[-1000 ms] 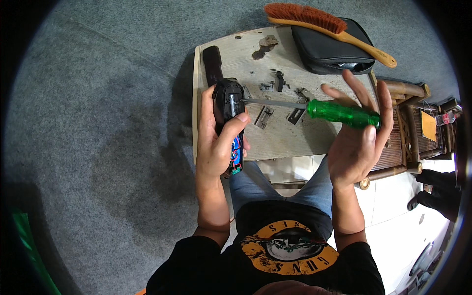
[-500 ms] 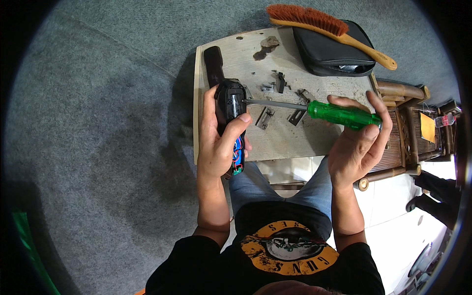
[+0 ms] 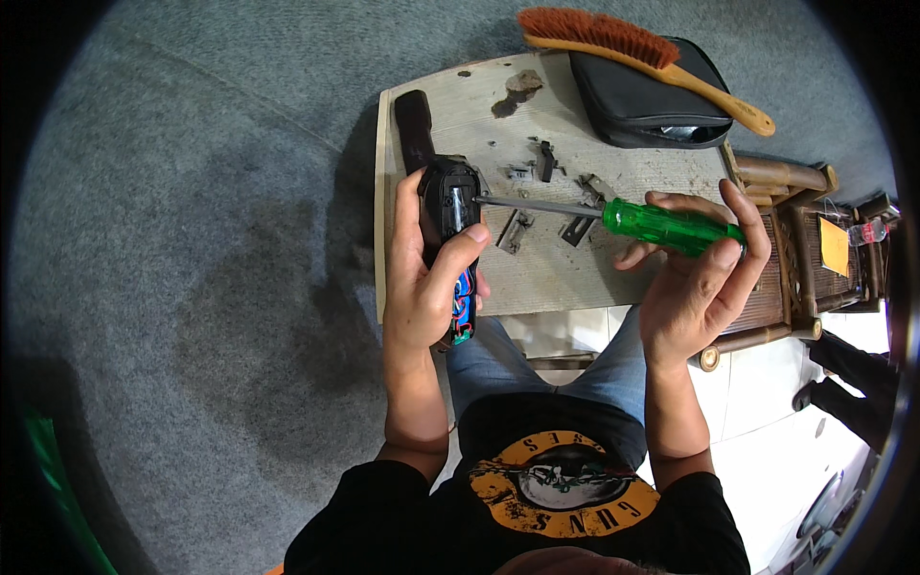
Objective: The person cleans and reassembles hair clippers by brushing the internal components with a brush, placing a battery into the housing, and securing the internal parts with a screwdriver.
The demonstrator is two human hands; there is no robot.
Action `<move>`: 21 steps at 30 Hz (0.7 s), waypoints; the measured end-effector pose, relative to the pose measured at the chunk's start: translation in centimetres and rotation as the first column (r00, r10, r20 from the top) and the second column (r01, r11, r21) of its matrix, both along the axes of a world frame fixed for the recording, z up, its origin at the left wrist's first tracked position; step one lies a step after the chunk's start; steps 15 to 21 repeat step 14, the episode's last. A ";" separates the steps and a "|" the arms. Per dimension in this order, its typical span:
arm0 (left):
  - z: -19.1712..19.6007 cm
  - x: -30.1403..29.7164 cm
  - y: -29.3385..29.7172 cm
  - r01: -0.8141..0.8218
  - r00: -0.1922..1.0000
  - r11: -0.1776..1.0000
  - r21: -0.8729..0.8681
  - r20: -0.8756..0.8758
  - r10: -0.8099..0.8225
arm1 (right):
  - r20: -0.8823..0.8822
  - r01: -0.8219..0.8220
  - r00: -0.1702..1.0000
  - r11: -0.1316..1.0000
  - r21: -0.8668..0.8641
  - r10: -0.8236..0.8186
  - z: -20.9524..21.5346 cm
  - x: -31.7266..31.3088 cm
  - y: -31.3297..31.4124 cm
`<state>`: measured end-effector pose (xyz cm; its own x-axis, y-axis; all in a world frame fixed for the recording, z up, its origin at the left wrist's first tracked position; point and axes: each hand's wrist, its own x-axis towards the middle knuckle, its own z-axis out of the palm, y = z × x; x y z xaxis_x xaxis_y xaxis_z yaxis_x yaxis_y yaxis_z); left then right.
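Note:
My left hand point(image 3: 422, 287) is closed around an opened hair clipper point(image 3: 458, 187), a black body with blue cells and coloured wires bared at its lower end. The thumb presses on its near side. In my right hand point(image 3: 704, 287) is a screwdriver point(image 3: 671, 227) with a clear green handle, its butt between thumb and fingers. The shaft runs level to the left, and its tip meets the right edge of the clipper's head; the screw there is too small to make out. Beyond the clipper, a dark casing half point(image 3: 414, 125) lies on the table point(image 3: 460, 105).
Several small metal and black parts point(image 3: 546, 161) lie loose right of the clipper, with a blade piece point(image 3: 578, 228) near the screwdriver. At the far right, a brush point(image 3: 613, 40) rests across a black zip case point(image 3: 642, 115). Bamboo furniture point(image 3: 767, 230) stands right of the table.
The fingers of my right hand have shifted on the screwdriver handle, and one fingertip now shows below it. The clipper and the screwdriver tip stay almost in place.

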<state>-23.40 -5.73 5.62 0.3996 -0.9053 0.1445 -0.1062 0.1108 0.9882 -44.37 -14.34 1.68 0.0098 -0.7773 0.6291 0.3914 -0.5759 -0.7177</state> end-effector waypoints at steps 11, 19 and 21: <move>-0.3 0.4 0.1 -0.008 1.000 1.000 -0.004 -0.030 0.008 | -0.027 -0.040 0.999 0.996 0.080 0.042 0.3 0.2 0.2; -0.2 0.3 0.1 -0.012 0.999 1.000 0.028 -0.029 0.013 | -0.028 -0.016 0.999 0.998 0.069 0.018 0.0 0.1 0.2; -0.2 0.3 0.1 -0.012 0.999 1.000 0.028 -0.029 0.013 | -0.028 -0.016 0.999 0.998 0.069 0.018 0.0 0.1 0.2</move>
